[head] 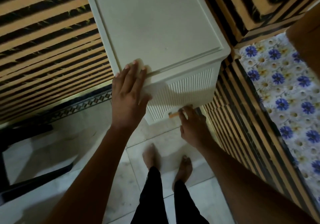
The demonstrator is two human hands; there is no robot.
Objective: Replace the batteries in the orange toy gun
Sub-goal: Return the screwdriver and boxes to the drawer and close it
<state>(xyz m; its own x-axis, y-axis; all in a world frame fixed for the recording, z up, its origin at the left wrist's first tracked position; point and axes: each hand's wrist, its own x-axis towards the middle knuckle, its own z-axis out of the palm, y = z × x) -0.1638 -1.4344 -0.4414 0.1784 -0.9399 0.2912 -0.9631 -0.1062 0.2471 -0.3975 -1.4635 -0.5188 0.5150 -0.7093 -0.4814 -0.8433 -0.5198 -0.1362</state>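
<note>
At cabinet top, left grip [129,87]: open, fingers straight and spread, palm flat on the near-left corner of the white plastic cabinet [155,25]; it holds nothing.
Right grip [190,125]: low on the cabinet's front, fingers curled onto the lower edge of the ribbed drawer front [187,89], thumb just beside a small orange piece [173,115].
Task's thing: only that orange piece shows, at the drawer's bottom edge; cannot tell whether it belongs to the toy gun.
Surface: cabinet top is flat, with a raised rim.
Room: pale tiled floor [97,142]; orange-and-black striped fabric [52,50] on both sides; blue-flowered cloth [280,85] at right; bare feet [149,154] below.
Containers: drawer contents hidden.
</note>
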